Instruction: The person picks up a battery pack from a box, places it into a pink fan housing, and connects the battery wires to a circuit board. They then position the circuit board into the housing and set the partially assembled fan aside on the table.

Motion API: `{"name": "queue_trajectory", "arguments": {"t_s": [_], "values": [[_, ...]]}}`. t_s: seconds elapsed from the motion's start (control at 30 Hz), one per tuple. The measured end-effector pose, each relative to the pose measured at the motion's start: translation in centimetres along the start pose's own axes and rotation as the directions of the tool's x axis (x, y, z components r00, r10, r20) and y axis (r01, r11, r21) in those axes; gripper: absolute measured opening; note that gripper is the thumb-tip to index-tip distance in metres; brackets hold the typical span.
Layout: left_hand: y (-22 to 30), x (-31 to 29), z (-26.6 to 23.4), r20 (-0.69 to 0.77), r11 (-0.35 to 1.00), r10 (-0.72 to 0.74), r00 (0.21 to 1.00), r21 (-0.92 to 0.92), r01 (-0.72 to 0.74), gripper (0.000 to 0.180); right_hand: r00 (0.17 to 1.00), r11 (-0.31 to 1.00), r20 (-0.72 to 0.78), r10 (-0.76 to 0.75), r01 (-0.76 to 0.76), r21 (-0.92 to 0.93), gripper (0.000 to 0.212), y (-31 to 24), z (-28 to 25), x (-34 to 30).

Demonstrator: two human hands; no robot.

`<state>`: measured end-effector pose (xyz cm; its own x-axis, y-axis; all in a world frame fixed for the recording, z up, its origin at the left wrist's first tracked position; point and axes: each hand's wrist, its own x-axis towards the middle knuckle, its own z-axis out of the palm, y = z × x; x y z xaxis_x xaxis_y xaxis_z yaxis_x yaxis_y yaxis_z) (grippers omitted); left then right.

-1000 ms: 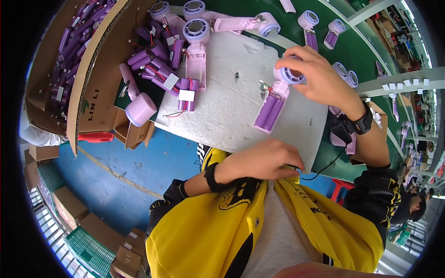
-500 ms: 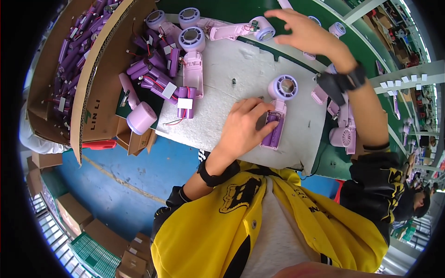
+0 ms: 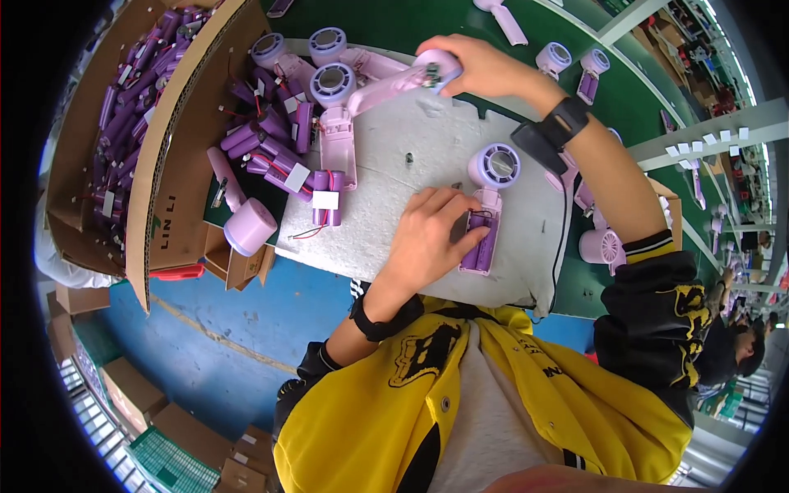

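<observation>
My left hand [image 3: 427,242] rests at the left edge of an open-backed handheld fan [image 3: 496,167], thumb and fingers closed on its pink handle. Inside that handle lie a purple battery pack [image 3: 479,246] and dark wires. At the far side of the white foam board [image 3: 386,222], my right hand [image 3: 472,70] grips the round head of another pink fan housing [image 3: 386,89]. A small green circuit board [image 3: 431,76] shows inside this housing, whose handle points left. More open fans, one of them a ring-headed fan [image 3: 333,85], lie just left of it.
Several purple battery packs [image 3: 275,135] with wires lie beside the board on the left, next to a cardboard box [image 3: 177,156] full of them. A pink cylindrical fan head [image 3: 251,226] sits at the left edge. Other fan parts [image 3: 602,246] lie at right and on the green conveyor.
My right hand has come left and taken hold of the far fan housing, which is now tilted and shifted left. My left hand stays at the near fan, which has moved slightly.
</observation>
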<state>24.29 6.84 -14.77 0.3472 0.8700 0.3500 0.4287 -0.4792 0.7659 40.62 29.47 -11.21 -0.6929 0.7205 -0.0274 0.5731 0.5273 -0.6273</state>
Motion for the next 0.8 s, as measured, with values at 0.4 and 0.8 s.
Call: {"name": "queue_trajectory", "arguments": {"t_s": [0.4, 0.8], "values": [[0.5, -0.1, -0.2, 0.017, 0.994, -0.103, 0.995, -0.046, 0.104, 0.034, 0.99, 0.988, -0.019, 0.136, -0.137, -0.068, 0.063, -2.2, -1.6, -2.9], [0.6, 1.3, -1.1, 0.182, 0.962, -0.229, 0.956, -0.111, 0.251, 0.036, 0.981, 0.985, -0.142, 0.13, -0.144, -0.094, 0.051, -12.0, 1.2, -17.9]]}}
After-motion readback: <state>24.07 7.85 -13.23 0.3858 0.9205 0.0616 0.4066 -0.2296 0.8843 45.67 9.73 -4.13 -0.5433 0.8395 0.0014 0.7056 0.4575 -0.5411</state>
